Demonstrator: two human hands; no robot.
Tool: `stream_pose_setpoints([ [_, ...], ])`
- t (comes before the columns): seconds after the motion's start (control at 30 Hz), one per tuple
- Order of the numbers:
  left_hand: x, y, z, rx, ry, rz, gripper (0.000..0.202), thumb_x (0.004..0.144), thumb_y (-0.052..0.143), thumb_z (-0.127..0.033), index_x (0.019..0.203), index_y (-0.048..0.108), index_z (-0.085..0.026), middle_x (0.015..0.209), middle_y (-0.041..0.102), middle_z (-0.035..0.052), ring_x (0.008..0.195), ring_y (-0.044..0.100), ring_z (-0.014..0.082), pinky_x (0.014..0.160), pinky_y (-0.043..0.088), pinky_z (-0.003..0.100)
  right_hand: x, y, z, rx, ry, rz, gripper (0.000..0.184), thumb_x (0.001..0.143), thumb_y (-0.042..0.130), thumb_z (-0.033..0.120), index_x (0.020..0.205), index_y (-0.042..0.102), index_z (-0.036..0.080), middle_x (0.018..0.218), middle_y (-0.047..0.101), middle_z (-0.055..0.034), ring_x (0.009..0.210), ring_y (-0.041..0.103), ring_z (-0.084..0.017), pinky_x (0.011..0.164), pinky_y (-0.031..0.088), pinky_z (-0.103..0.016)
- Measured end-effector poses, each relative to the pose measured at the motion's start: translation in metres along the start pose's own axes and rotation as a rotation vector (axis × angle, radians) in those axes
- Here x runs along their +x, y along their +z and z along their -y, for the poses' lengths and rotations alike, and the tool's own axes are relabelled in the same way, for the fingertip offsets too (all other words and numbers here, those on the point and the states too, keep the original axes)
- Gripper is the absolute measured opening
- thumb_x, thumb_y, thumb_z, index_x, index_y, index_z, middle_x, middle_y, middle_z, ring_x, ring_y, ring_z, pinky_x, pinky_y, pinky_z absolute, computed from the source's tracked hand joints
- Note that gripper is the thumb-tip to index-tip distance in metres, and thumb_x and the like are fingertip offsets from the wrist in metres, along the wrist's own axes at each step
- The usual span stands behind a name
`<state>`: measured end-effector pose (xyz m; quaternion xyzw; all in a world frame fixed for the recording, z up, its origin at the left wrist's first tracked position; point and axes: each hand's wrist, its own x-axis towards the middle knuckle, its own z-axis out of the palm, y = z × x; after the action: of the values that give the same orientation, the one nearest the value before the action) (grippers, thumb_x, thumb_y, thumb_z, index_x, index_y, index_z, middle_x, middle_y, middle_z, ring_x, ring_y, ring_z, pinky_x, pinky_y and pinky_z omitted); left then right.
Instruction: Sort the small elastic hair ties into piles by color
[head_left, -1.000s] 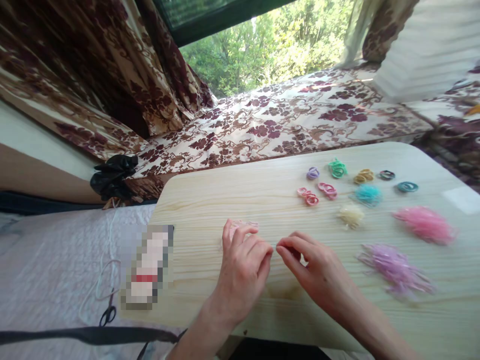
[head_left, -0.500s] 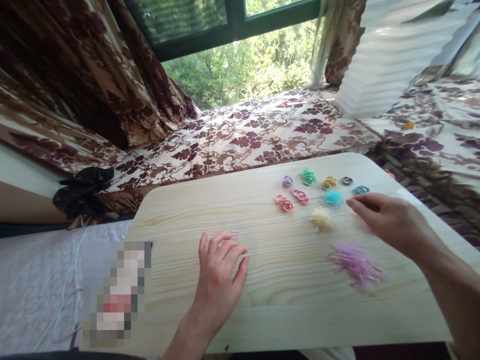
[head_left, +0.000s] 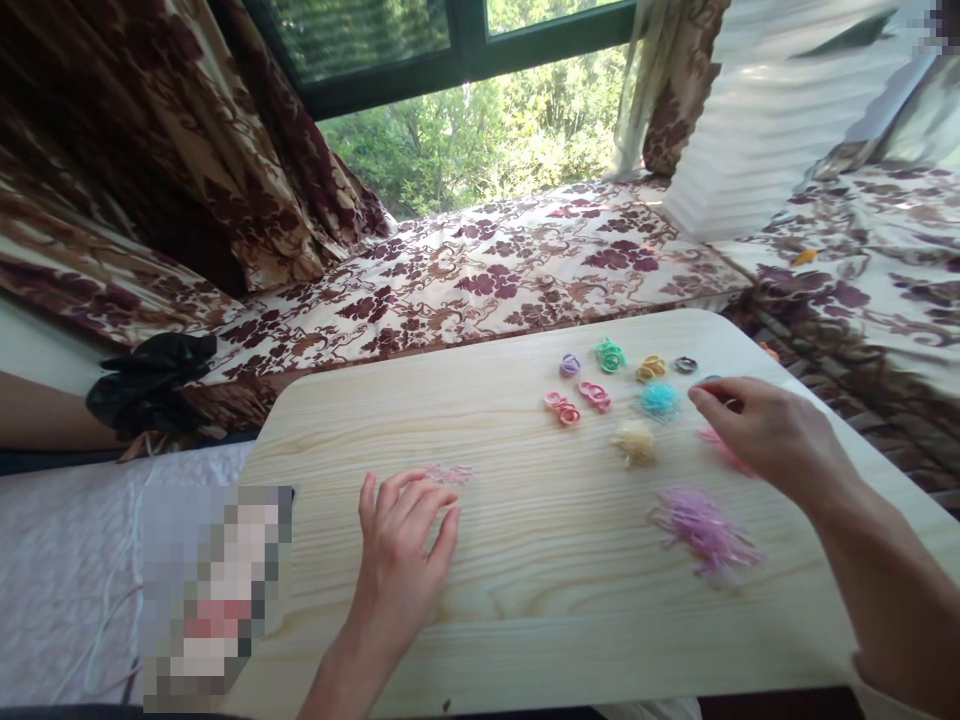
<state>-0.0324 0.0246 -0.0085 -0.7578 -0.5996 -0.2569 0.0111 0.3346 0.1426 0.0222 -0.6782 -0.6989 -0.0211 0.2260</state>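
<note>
My left hand (head_left: 401, 555) lies flat on the pale wooden table (head_left: 525, 600), fingers spread, just below a small pale pink cluster of bands (head_left: 450, 473). My right hand (head_left: 765, 432) hovers over the right side with its fingers curled, above a pink pile (head_left: 721, 452) and next to a teal pile (head_left: 660, 400). Whether it holds anything I cannot make out. A cream pile (head_left: 636, 441) and a purple pile (head_left: 701, 530) lie nearby. Small elastic rings lie further back: pink (head_left: 562, 409), purple (head_left: 570, 364), green (head_left: 610, 354), yellow (head_left: 651, 368).
A flower-patterned cushion (head_left: 487, 270) and curtains (head_left: 225, 180) run behind the table under a window. A black bag (head_left: 150, 385) lies at the far left. A pixelated object (head_left: 210, 590) rests at the table's left edge, on white bedding with a cord.
My right hand has left my left hand and moved right and back to the pink pile. My left hand has opened flat on the table. The view has tilted up.
</note>
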Motion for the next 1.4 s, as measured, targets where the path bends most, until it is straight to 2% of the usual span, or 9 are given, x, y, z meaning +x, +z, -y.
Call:
stream_pose_setpoints([
  [0.1, -0.002, -0.004, 0.005, 0.002, -0.081, 0.0, 0.013, 0.088, 0.056, -0.016, 0.09, 0.065, -0.025, 0.092, 0.074, 0.001, 0.107, 0.058, 0.0252, 0.111, 0.019, 0.058, -0.028, -0.011, 0.024, 0.037, -0.049, -0.033, 0.024, 0.09, 0.052, 0.043, 0.087, 0.068, 0.025, 0.085, 0.071, -0.0076, 0.066, 0.063, -0.02, 0.056, 0.042, -0.032],
  [0.13, -0.003, -0.006, 0.006, -0.001, -0.12, -0.002, 0.013, 0.089, 0.055, -0.015, 0.089, 0.065, -0.024, 0.091, 0.074, 0.0012, 0.108, 0.058, 0.025, 0.111, 0.02, 0.058, -0.04, -0.01, 0.035, 0.087, -0.131, -0.004, 0.026, 0.092, 0.049, 0.045, 0.089, 0.067, 0.026, 0.086, 0.07, -0.0069, 0.069, 0.064, -0.02, 0.058, 0.044, -0.032],
  [0.2, -0.005, -0.009, 0.008, -0.011, -0.18, 0.001, 0.013, 0.089, 0.055, -0.014, 0.088, 0.065, -0.023, 0.091, 0.073, 0.0008, 0.109, 0.057, 0.0245, 0.111, 0.02, 0.057, -0.064, 0.0, 0.062, 0.229, -0.28, 0.045, 0.027, 0.094, 0.046, 0.047, 0.093, 0.065, 0.028, 0.089, 0.069, -0.0039, 0.066, 0.063, -0.017, 0.057, 0.045, -0.03],
  [0.33, -0.01, -0.015, 0.011, -0.014, -0.217, -0.012, 0.012, 0.09, 0.057, -0.014, 0.09, 0.065, -0.023, 0.09, 0.072, -0.0004, 0.11, 0.055, 0.0238, 0.112, 0.02, 0.057, -0.099, 0.031, 0.118, 0.44, -0.409, 0.19, 0.025, 0.097, 0.043, 0.037, 0.09, 0.063, 0.025, 0.083, 0.067, -0.001, 0.06, 0.063, -0.012, 0.054, 0.045, -0.025],
  [0.5, -0.019, -0.02, 0.005, -0.019, -0.202, -0.036, 0.014, 0.091, 0.056, -0.014, 0.09, 0.065, -0.024, 0.088, 0.068, -0.0004, 0.11, 0.055, 0.023, 0.113, 0.02, 0.058, -0.109, 0.051, 0.162, 0.435, -0.549, 0.296, 0.031, 0.099, 0.036, 0.027, 0.087, 0.064, 0.024, 0.076, 0.065, -0.0009, 0.064, 0.064, -0.013, 0.056, 0.045, -0.024],
  [0.7, -0.025, -0.016, -0.012, -0.007, -0.111, 0.097, 0.027, 0.091, 0.054, -0.015, 0.111, 0.065, -0.029, 0.102, 0.062, 0.0042, 0.118, 0.049, 0.0249, 0.113, 0.019, 0.061, -0.11, 0.055, 0.165, 0.401, -0.577, 0.298, 0.029, 0.098, 0.037, 0.025, 0.089, 0.065, 0.023, 0.076, 0.064, -0.0007, 0.065, 0.063, -0.014, 0.059, 0.045, -0.025],
  [0.9, -0.031, -0.018, -0.015, -0.039, -0.056, 0.177, 0.023, 0.092, 0.053, -0.018, 0.107, 0.066, -0.029, 0.103, 0.059, 0.0042, 0.12, 0.047, 0.0244, 0.114, 0.017, 0.06, -0.113, 0.055, 0.163, 0.424, -0.565, 0.279, 0.028, 0.098, 0.037, 0.024, 0.088, 0.064, 0.023, 0.076, 0.063, -0.0009, 0.065, 0.061, -0.014, 0.059, 0.044, -0.024],
  [1.17, -0.037, -0.025, -0.018, -0.092, -0.176, 0.1, 0.012, 0.09, 0.055, -0.015, 0.085, 0.063, -0.023, 0.09, 0.063, 0.0004, 0.115, 0.052, 0.0223, 0.114, 0.016, 0.057, -0.114, 0.057, 0.162, 0.444, -0.566, 0.269, 0.027, 0.098, 0.039, 0.024, 0.091, 0.064, 0.022, 0.077, 0.063, -0.001, 0.065, 0.061, -0.013, 0.06, 0.042, -0.024],
  [1.4, -0.03, -0.013, -0.02, -0.036, -0.211, 0.08, 0.002, 0.086, 0.063, -0.021, 0.085, 0.061, -0.023, 0.094, 0.066, 0.0015, 0.114, 0.054, 0.0242, 0.114, 0.016, 0.058, -0.114, 0.056, 0.163, 0.452, -0.551, 0.278, 0.026, 0.097, 0.04, 0.023, 0.09, 0.065, 0.022, 0.078, 0.064, -0.0016, 0.067, 0.061, -0.014, 0.062, 0.042, -0.025],
])
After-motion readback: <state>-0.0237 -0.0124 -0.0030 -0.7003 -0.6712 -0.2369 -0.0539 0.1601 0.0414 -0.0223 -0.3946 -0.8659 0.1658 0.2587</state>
